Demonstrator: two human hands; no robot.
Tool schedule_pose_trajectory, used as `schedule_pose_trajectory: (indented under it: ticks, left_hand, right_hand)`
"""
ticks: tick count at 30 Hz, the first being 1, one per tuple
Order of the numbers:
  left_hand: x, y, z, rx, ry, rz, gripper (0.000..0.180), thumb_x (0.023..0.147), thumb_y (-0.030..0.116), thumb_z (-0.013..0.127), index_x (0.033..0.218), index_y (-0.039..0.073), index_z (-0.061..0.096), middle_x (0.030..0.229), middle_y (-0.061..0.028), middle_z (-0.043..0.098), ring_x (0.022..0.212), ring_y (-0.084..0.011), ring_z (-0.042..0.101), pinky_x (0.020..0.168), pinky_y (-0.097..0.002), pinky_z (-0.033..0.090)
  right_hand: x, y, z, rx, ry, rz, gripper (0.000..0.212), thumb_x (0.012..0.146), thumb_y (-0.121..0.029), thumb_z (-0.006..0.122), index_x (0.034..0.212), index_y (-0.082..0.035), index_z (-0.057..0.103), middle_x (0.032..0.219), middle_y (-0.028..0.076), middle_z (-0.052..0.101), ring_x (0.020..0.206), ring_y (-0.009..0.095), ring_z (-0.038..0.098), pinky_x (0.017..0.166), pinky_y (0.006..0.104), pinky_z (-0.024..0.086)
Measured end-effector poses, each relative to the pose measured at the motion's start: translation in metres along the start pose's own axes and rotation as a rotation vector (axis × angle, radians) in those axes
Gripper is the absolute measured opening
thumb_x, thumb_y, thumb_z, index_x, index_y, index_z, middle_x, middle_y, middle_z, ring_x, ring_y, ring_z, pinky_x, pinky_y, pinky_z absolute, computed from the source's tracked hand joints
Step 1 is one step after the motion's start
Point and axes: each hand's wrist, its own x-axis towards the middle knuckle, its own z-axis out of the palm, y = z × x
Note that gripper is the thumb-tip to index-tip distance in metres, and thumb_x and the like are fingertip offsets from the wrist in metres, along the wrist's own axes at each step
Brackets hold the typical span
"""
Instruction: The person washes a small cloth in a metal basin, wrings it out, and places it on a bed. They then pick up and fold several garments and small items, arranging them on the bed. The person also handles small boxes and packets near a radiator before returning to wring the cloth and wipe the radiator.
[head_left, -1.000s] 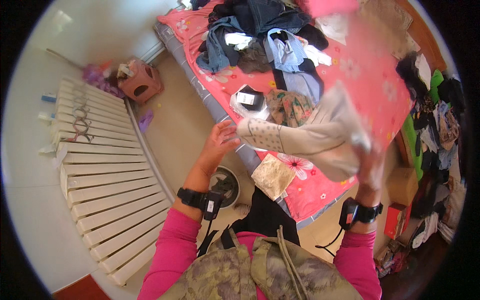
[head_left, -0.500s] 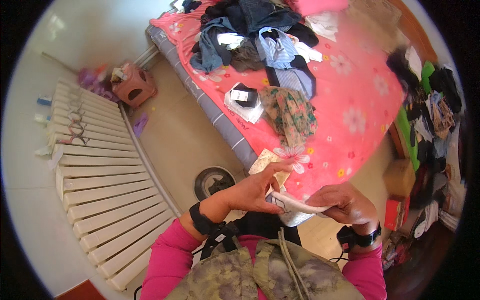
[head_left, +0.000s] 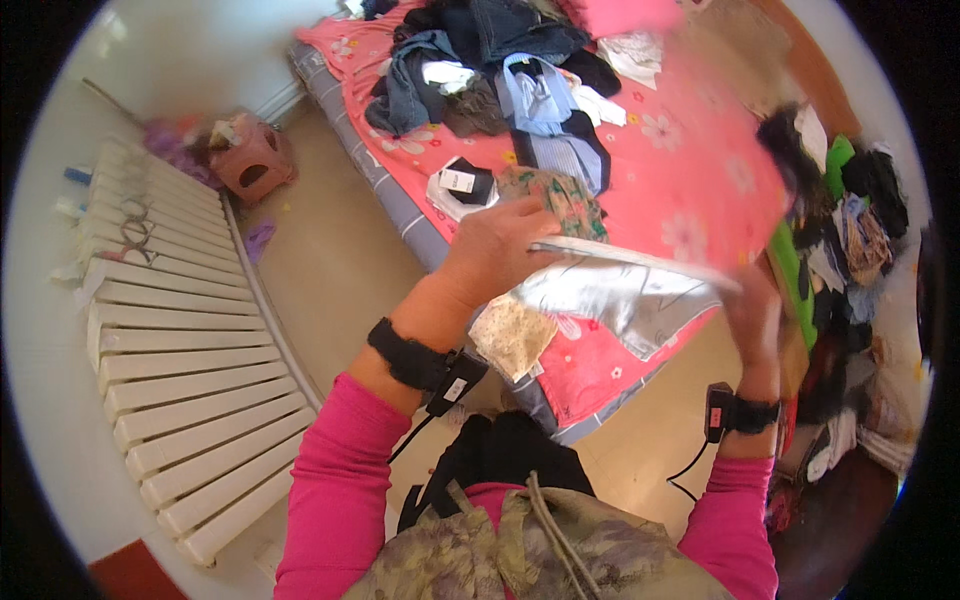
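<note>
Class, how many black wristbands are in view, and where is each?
2: one black wristband on the wrist behind the left hand, the other behind the right hand. None appears hidden.

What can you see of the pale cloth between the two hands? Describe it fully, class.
The pale cloth looks like soft fabric, whitish to silvery grey with thin dark lines. Its white top edge is stretched nearly straight, sloping down to the right. The left hand grips one end, the blurred right hand the other. The rest hangs loosely, seen against the pink bedcover.
</note>
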Motion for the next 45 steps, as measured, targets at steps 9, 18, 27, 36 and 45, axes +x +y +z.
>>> schedule_pose_trajectory:
  ticks: [9,18,27,36,45]
  left_hand:
    - [-0.037,0.019,0.056,-0.083,-0.110,0.047,0.028,0.065,-0.001,0.064,0.091,0.007,0.059,0.092,-0.0078,0.057,0.087,-0.0285,0.057,0.073,-0.0359,0.048]
    - [-0.208,-0.015,0.180,-0.098,-0.697,-0.300,0.023,0.066,0.002,0.061,0.087,0.011,0.057,0.087,-0.0074,0.057,0.088,-0.0279,0.055,0.075,-0.0372,0.046]
    - [-0.156,-0.080,0.204,-0.233,-0.597,-0.748,0.023,0.076,0.013,0.066,0.098,0.009,0.061,0.079,-0.0096,0.063,0.072,-0.0223,0.060,0.065,-0.0315,0.047]
    - [-0.100,-0.164,0.295,-0.443,-0.102,-0.939,0.023,0.080,0.009,0.066,0.099,0.000,0.057,0.089,-0.0047,0.062,0.077,-0.0122,0.057,0.068,-0.0255,0.045]
    - [-0.119,-0.140,0.288,0.047,-0.411,-1.040,0.060,0.066,0.026,0.077,0.113,-0.001,0.050,0.104,-0.0160,0.062,0.096,-0.0268,0.060,0.082,-0.0352,0.046]
  right_hand:
    - [-0.067,0.075,-0.010,-0.055,0.021,-0.101,0.036,0.057,0.007,0.066,0.087,-0.012,0.069,0.070,0.009,0.055,0.064,0.026,0.055,0.055,0.0358,0.044]
    - [-0.285,0.154,0.161,0.139,-0.457,0.116,0.027,0.063,0.000,0.063,0.084,-0.016,0.068,0.097,0.009,0.064,0.097,0.028,0.058,0.081,0.0379,0.047]
    - [-0.247,0.196,0.197,0.393,-0.516,0.816,0.022,0.073,-0.014,0.069,0.090,-0.003,0.061,0.080,0.007,0.063,0.072,0.017,0.059,0.067,0.0288,0.048]
    - [-0.179,0.245,0.289,0.700,0.061,1.070,0.038,0.077,-0.023,0.070,0.104,0.000,0.056,0.091,0.010,0.064,0.082,0.015,0.059,0.072,0.0265,0.047]
    - [-0.224,0.176,0.267,0.261,-0.203,1.283,0.056,0.068,-0.029,0.075,0.110,-0.001,0.053,0.100,0.015,0.064,0.088,0.025,0.063,0.077,0.0330,0.049]
